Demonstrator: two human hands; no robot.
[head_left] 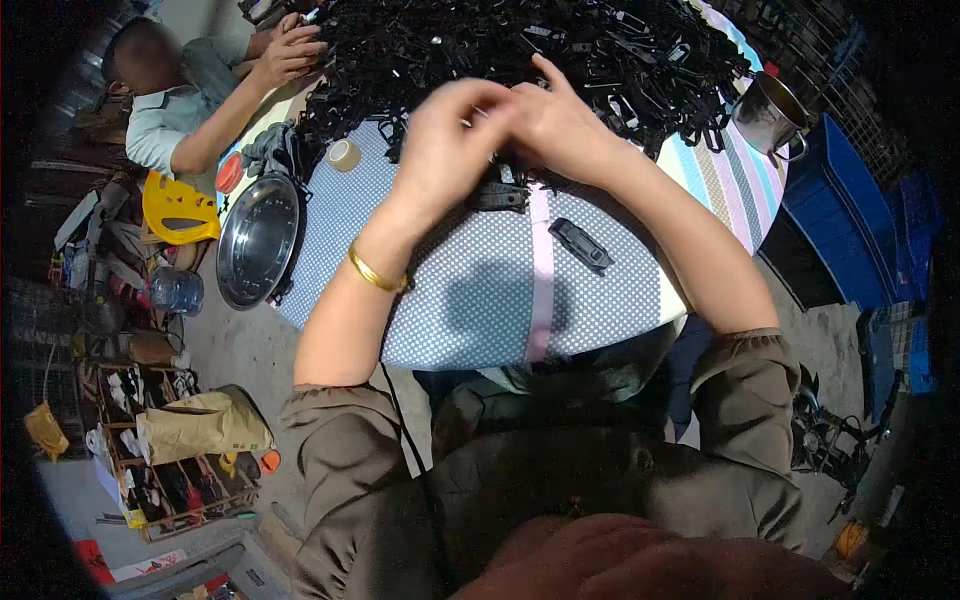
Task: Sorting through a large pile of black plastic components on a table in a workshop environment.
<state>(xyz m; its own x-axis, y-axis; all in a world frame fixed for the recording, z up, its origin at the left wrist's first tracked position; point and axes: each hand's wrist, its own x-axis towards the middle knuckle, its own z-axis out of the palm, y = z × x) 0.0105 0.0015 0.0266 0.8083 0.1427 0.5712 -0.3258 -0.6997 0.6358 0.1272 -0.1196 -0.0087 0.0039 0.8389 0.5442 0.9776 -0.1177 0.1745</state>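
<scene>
At the frame's upper centre our left hand (445, 140) and right hand (560, 125) meet, fingers curled together; what they pinch we cannot tell, beside the heap of black plastic clips (520, 50).

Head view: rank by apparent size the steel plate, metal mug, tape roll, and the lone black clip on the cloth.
1. steel plate
2. metal mug
3. black clip
4. tape roll
Clip and tape roll look close; fisheye bending at the rim makes the mug's size unsure.

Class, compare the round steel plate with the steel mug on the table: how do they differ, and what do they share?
The steel plate is wide, shallow and flat, at the table's left edge. The steel mug is tall, narrow and has a handle, at the right edge beside the black parts pile. Both are shiny metal.
</scene>
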